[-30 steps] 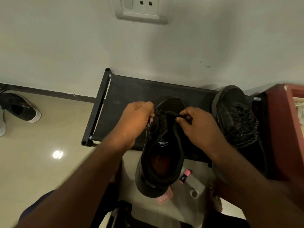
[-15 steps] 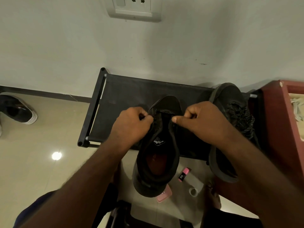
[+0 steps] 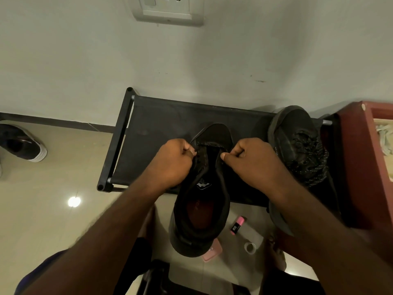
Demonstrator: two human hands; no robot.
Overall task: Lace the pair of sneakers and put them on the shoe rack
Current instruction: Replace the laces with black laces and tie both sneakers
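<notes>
A black sneaker [image 3: 202, 201] sits in the middle, toe on the black fabric shoe rack [image 3: 161, 133], heel hanging over the front toward me. A speckled black lace [image 3: 209, 143] crosses its front eyelets. My left hand [image 3: 173, 165] pinches the lace end at the shoe's left edge. My right hand [image 3: 253, 162] pinches the other end at the right edge. The second black sneaker [image 3: 297, 145], laced, lies on the rack's right end.
A red wooden cabinet [image 3: 359, 167] stands right of the rack. On the floor under the shoe lie a pink highlighter [image 3: 237, 225], a pink item [image 3: 212, 252] and a small tape roll [image 3: 249, 248]. Another shoe [image 3: 23, 143] sits far left. A wall socket [image 3: 168, 9] is above.
Both hands have drawn slightly apart and back along the shoe's sides, pulling the lace taut across the front eyelets. The sneaker stays in place.
</notes>
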